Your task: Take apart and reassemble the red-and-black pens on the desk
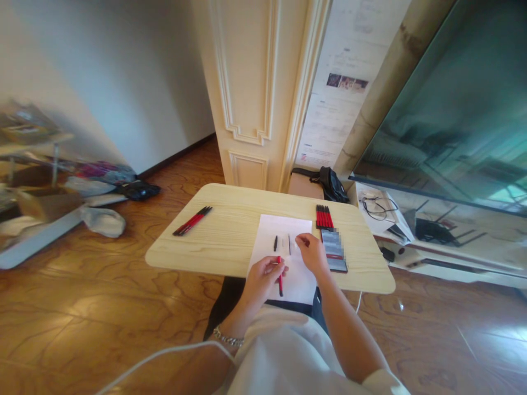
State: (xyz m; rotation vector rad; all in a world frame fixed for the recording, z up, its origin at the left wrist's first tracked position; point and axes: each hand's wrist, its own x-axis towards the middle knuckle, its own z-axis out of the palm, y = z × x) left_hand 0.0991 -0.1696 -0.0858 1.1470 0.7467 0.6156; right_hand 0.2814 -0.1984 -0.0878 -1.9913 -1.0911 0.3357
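Note:
My left hand (265, 274) grips a red pen barrel (280, 285) between thumb and fingers, over the near part of a white sheet of paper (302, 285). On the paper lie a black pen part (275, 243), a small pale piece too faint to name, and a thin dark refill (289, 245). Just right of the refill is my right hand (312, 251), its fingertips pinched together above the paper. Whether something tiny is between them I cannot make out.
Several red and black pens (192, 221) lie together on the table's left side. At the right, more red pens (325, 216) sit in a row by a grey case (335, 249), partly blurred. A black bag (331, 184) rests behind the wooden table (222, 247).

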